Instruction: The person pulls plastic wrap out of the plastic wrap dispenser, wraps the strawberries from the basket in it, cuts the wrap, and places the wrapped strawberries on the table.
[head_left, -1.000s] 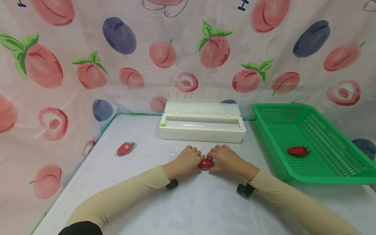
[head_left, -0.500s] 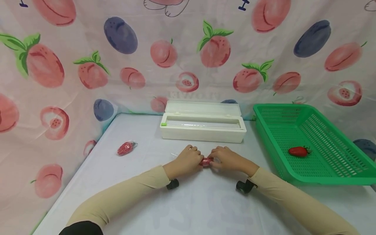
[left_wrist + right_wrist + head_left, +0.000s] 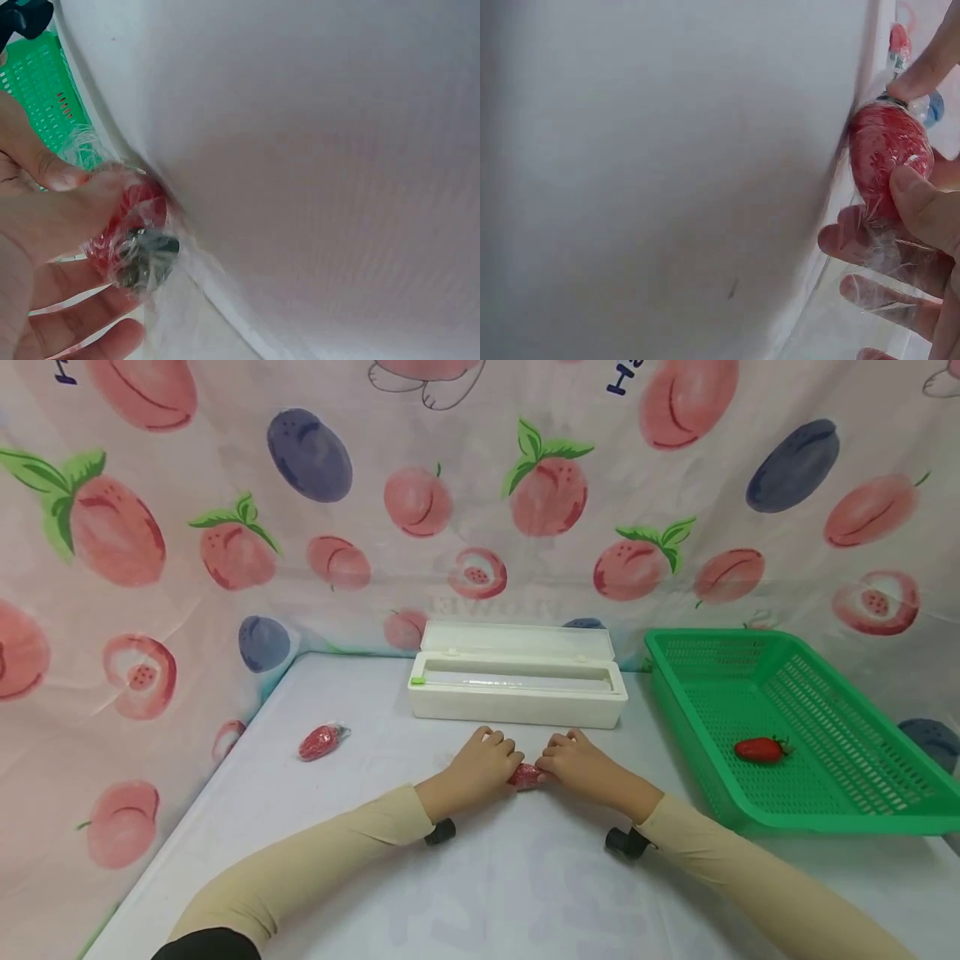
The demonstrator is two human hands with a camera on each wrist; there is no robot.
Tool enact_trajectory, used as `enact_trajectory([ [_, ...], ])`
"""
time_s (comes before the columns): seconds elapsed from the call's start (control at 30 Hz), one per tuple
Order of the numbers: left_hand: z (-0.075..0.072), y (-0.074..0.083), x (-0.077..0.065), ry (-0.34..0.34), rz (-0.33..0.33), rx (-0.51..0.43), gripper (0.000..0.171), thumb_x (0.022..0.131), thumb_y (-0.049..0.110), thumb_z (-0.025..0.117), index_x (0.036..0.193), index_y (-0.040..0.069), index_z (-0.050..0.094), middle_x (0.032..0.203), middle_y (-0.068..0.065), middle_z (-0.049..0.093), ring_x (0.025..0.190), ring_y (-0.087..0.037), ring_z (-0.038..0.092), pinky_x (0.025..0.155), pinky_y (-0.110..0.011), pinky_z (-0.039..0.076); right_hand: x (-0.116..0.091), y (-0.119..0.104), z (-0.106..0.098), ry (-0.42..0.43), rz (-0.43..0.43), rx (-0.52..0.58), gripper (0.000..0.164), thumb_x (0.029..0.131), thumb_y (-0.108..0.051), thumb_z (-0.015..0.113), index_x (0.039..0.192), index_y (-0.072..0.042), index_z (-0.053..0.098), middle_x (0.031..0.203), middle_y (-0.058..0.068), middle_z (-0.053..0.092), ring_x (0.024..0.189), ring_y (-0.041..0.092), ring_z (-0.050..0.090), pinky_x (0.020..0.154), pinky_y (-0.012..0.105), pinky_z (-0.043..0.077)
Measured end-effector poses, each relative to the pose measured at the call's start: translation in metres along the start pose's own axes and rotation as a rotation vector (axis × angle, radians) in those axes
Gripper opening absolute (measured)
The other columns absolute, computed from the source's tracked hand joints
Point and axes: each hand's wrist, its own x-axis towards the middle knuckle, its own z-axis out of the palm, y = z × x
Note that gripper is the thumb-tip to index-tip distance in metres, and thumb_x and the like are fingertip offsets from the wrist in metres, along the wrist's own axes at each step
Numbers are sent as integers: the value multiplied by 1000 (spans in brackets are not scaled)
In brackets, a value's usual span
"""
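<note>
Film-wrapped strawberry (image 3: 885, 142) is held just in front of the white film dispenser (image 3: 517, 706), grasped between both hands. Since a second ago, the right hand (image 3: 579, 768) has drawn its fingertips together over the fruit's tip, thumb pressed on it; the left hand (image 3: 482, 766) pinches the leafy end. Forearms slant inward from either side. From the dispenser, the desk (image 3: 525, 893) stretches toward the person; right of it, beyond a narrow gap, stands a green basket (image 3: 862, 821).
</note>
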Motion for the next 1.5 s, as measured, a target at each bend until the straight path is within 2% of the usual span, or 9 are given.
enact_trajectory([
  [0.27, 4, -4, -1, -84, -45, -112, 38, 90, 42, 58, 111, 12, 66, 101, -1, 70, 92, -17, 61, 84, -33, 45, 5, -2, 3, 104, -72, -77, 42, 72, -36, 78, 105, -12, 67, 95, -1, 68, 94, 18, 58, 85, 41, 46],
  [0.33, 4, -5, -1, -110, -58, -119, 41, 90, 42, 57, 116, 11, 64, 105, -3, 69, 95, -18, 60, 85, -34, 45, 7, -3, 2, 102, -76, -97, 40, 72, -33, 79, 103, -12, 67, 94, 0, 68, 93, 18, 58, 85, 42, 45],
  [0.57, 6, -3, -1, -115, -60, -73, 46, 84, 46, 64, 114, 12, 64, 109, -3, 66, 99, -19, 58, 93, -37, 42, 11, -5, 7, 0, -19, -89, 28, 80, -25, 73, 104, -11, 69, 94, 1, 69, 93, 20, 58, 87, 46, 45],
  [0.67, 6, -1, -1, -99, -62, -46, 37, 86, 42, 63, 109, 13, 66, 102, -1, 68, 94, -17, 59, 91, -35, 43, 10, -6, 8, 11, -26, -68, 36, 80, -33, 72, 108, -12, 67, 96, 1, 69, 94, 20, 58, 88, 48, 44],
  [0.8, 6, 0, -2, -83, -71, -35, 35, 88, 44, 59, 103, 14, 68, 95, 1, 70, 89, -16, 60, 89, -35, 42, 10, -7, 8, 37, -30, -57, 33, 82, -34, 69, 109, -15, 67, 93, -1, 69, 92, 19, 58, 87, 49, 44],
  [1.0, 2, 1, -2, -56, -79, -47, 38, 85, 48, 62, 101, 14, 68, 93, 0, 70, 89, -18, 61, 92, -39, 43, 11, -9, 2, -93, 93, -6, 23, 90, -32, 59, 98, -13, 70, 91, 1, 71, 91, 20, 57, 89, 51, 44],
  [1.2, 2, 1, -2, -54, -94, -31, 29, 88, 42, 60, 94, 16, 70, 87, 0, 70, 86, -18, 62, 91, -39, 43, 7, -4, 5, -137, 186, 66, 25, 85, -36, 64, 83, -11, 70, 79, 0, 70, 79, 19, 57, 76, 43, 44],
  [1.33, 2, 1, -2, -66, -105, -33, 28, 89, 41, 60, 90, 16, 71, 84, 0, 71, 84, -18, 63, 92, -39, 42, 0, -1, 3, -149, 190, 73, 27, 83, -38, 68, 80, -11, 70, 73, 0, 68, 73, 19, 58, 71, 40, 44],
  [1.5, 1, 1, 0, -57, -141, -36, 27, 88, 40, 61, 87, 15, 72, 80, 0, 71, 80, -18, 62, 90, -39, 42, -7, -2, -6, -156, 167, 150, 35, 85, -46, 61, 83, -12, 71, 73, -2, 68, 75, 17, 58, 75, 44, 45],
])
